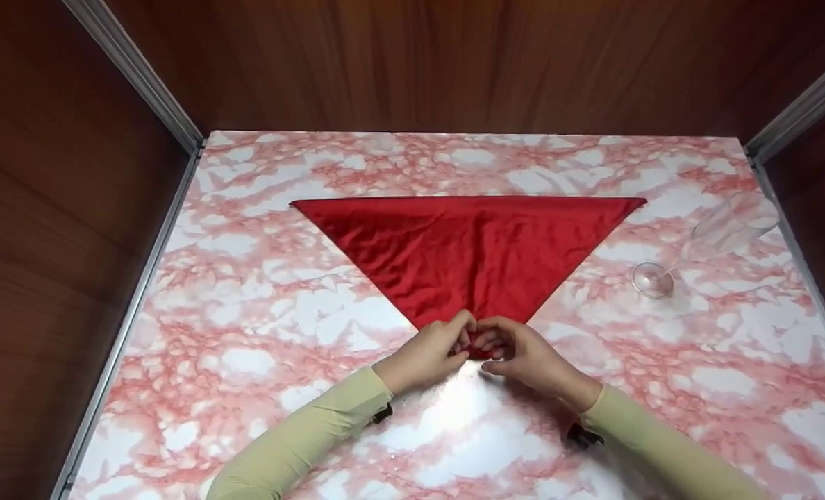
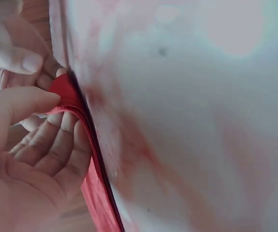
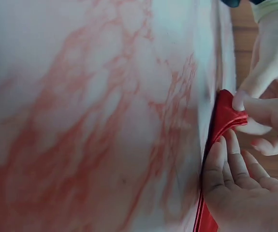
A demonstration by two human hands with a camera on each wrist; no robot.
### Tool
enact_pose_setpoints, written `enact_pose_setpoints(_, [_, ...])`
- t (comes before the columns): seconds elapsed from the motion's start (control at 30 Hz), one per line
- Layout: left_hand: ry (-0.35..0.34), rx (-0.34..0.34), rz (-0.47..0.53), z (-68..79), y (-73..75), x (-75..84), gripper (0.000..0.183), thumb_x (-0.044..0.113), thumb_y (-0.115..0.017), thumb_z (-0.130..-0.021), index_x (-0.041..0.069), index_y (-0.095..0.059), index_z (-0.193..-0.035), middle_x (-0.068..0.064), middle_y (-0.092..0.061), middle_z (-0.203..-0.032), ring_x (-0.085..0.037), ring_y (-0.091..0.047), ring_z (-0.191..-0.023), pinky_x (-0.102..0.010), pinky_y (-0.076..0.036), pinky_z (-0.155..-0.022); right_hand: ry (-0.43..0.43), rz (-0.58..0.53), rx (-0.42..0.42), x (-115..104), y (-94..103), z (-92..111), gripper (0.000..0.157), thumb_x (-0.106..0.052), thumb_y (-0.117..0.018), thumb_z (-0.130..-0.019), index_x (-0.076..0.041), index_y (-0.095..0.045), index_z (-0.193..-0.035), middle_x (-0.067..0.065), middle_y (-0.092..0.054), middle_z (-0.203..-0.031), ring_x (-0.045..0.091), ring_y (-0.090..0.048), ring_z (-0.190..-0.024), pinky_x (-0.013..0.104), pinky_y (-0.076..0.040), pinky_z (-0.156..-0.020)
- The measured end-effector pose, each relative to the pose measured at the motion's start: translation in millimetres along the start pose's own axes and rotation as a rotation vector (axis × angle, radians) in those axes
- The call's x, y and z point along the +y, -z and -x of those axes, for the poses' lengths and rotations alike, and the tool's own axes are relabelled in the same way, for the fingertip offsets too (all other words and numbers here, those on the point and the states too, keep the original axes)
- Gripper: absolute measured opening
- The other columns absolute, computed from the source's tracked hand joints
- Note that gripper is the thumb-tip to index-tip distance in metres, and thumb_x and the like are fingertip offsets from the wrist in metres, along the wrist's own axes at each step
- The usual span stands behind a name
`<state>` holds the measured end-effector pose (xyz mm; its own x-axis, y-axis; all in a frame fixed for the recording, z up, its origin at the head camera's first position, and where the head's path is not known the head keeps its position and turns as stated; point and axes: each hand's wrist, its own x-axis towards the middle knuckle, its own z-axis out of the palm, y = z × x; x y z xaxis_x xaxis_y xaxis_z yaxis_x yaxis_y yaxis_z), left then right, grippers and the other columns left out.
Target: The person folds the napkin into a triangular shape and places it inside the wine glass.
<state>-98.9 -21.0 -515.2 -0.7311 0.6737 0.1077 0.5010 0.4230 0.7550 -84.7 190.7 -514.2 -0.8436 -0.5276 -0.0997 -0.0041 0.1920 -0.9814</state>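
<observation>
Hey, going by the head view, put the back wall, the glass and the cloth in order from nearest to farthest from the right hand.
1. Cloth: touching the right hand.
2. Glass: forward and off to the right.
3. Back wall: ahead, beyond the cloth and glass.

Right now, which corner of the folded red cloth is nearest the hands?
The near corner, between left hand and right hand; the far-left corner and far-right corner lie untouched, farther off.

Glare on table, hazy wrist views
</observation>
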Motion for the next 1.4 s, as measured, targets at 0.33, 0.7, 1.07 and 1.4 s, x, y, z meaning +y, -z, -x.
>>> enact_pose_setpoints(0.33, [0.091, 0.062, 0.153, -4.3, 0.7, -3.2, 0.033, -0.004, -0.064, -0.084, 0.003, -0.051, -0.114, -0.008, -0.063, -0.086, -0.009, -0.06, -0.074, -0.019, -0.051, -0.067, -0.016, 0.101, 0.09, -2, -1.7, -8, 0.039, 0.016, -0.064, -0.077, 0.008, -0.058, -0.116, 0.02, -0.065, -0.09, 0.034, -0.062, -0.083, 0.022, -0.048, -0.064])
enact_pose_setpoints(0.7, [0.139, 0.126, 0.167, -2.1, -0.9, -3.0, 0.038, -0.006, -0.068, -0.081, 0.005, -0.052, -0.114, -0.007, -0.065, -0.089, -0.011, -0.062, -0.074, -0.02, -0.052, -0.068, -0.058, 0.063, 0.153, 3, -3.3, -13, 0.03, 0.015, -0.061, -0.08, 0.009, -0.057, -0.109, 0.019, -0.064, -0.088, 0.025, -0.06, -0.073, 0.022, -0.047, -0.051])
enact_pose_setpoints(1.07, [0.134, 0.124, 0.128, -7.5, 1.2, -3.8, 0.035, -0.008, -0.067, -0.083, 0.005, -0.054, -0.114, -0.006, -0.065, -0.093, -0.012, -0.063, -0.079, -0.019, -0.05, -0.071, 0.006, 0.072, 0.18, -17, -11.0, -2, 0.028, 0.018, -0.063, -0.078, 0.012, -0.053, -0.103, 0.028, -0.057, -0.101, 0.045, -0.057, -0.09, 0.032, -0.051, -0.076])
enact_pose_setpoints(1.4, [0.138, 0.138, 0.202, -10.1, 0.2, -9.8, 0.033, -0.006, -0.069, -0.082, 0.003, -0.056, -0.111, -0.008, -0.064, -0.092, -0.013, -0.062, -0.076, -0.021, -0.052, -0.069, -0.004, 0.136, 0.185, -34, -11.5, -1, 0.017, 0.02, -0.058, -0.077, 0.014, -0.059, -0.094, 0.029, -0.062, -0.09, 0.042, -0.06, -0.083, 0.029, -0.052, -0.071])
